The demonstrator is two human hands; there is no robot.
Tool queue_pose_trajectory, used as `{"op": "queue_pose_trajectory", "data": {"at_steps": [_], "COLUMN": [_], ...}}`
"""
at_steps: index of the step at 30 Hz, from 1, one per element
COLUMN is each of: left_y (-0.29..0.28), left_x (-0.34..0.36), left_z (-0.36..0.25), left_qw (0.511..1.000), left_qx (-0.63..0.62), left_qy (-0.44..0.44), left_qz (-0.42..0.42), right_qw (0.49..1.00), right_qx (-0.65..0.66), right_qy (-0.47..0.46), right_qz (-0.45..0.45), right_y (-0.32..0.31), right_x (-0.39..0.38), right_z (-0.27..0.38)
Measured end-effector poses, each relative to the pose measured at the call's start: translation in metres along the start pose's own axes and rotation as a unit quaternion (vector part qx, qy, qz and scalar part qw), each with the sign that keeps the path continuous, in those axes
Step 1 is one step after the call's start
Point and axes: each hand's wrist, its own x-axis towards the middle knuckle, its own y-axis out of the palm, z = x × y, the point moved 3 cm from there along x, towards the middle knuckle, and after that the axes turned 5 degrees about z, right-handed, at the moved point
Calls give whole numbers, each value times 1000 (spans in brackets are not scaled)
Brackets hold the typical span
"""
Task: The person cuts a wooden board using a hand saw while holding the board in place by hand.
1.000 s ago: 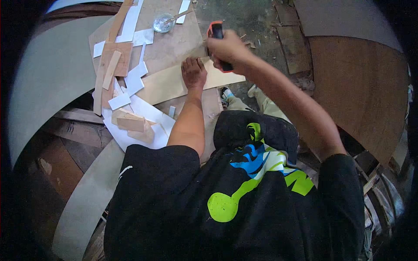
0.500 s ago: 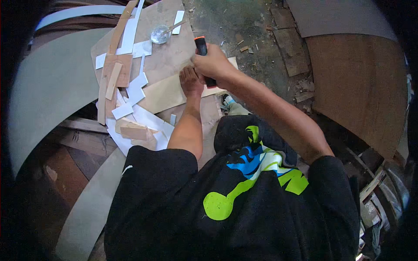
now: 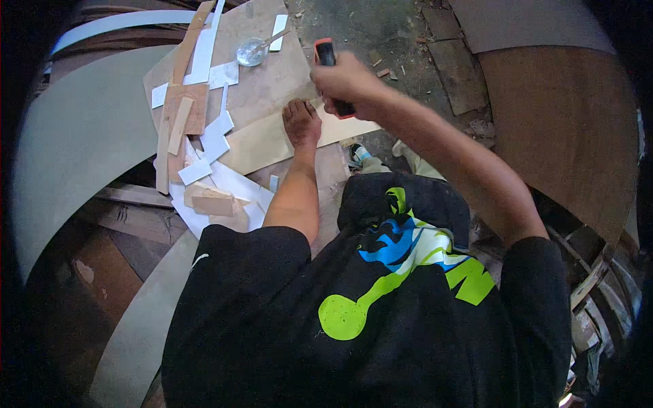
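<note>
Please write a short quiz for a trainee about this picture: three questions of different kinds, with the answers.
1. True or false: the left hand lies flat on the pale sheet.
2. What does the right hand hold?
A. a black tool with an orange end
B. a paint brush
C. a hammer
3. Fill in: the small clear round dish stands on the brown ____ , beyond the hands.

Key
1. True: its palm presses on the sheet.
2. A: the tool sticks up out of the closed fist; its tip is hidden.
3. board. White strips and wooden offcuts lie to its left.
</note>
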Motion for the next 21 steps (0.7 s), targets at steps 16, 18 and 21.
{"op": "queue_pose_trajectory", "data": {"at_steps": [16,18,21], "left_y": [-14,-9,-9], "left_x": [-3,-1,0], "left_z": [-9,-4,-1], "left_qw": [999,997,999], "left_qx": [-45,-71,-26], "left_qy": [16,-19,12], "left_qz": [2,-8,-15], "right_qw": [1000,1000,999], "right_qx": [-14,-10,-27], "right_qy": [10,-14,-24], "right_qz": [3,11,-4], "right_y": [18,14,11], "right_x": [7,10,8], "right_z": [-12,-9,-10]}}
